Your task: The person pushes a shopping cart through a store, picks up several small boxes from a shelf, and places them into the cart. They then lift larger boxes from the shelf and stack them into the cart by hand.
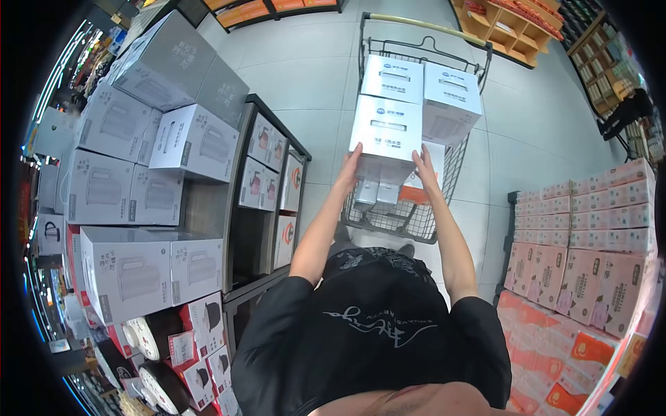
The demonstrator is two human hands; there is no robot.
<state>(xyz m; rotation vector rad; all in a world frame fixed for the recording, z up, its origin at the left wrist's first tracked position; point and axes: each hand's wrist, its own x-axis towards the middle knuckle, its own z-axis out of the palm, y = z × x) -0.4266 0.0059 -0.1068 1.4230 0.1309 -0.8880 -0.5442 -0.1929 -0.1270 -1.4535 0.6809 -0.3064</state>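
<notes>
A white kettle box (386,132) with a handle slot in its top is between my two hands, in the near part of the shopping cart (446,187). My left hand (350,165) presses on its left side near the front corner. My right hand (424,168) is on the opposite side. Behind it are a similar white box (393,78) and, to the right, another white box (451,93). Lower in the cart lie small grey-white boxes (377,193) and an orange-and-white box (415,193), partly covered. Whether the held box rests on anything is hidden.
On my left, several kettle boxes (125,270) are stacked on a dark shelf unit (208,208), with boxed pans (163,340) below. Pink tissue packs (583,256) are piled on my right. Wooden display shelves (510,31) stand beyond the cart on the tiled floor (305,83).
</notes>
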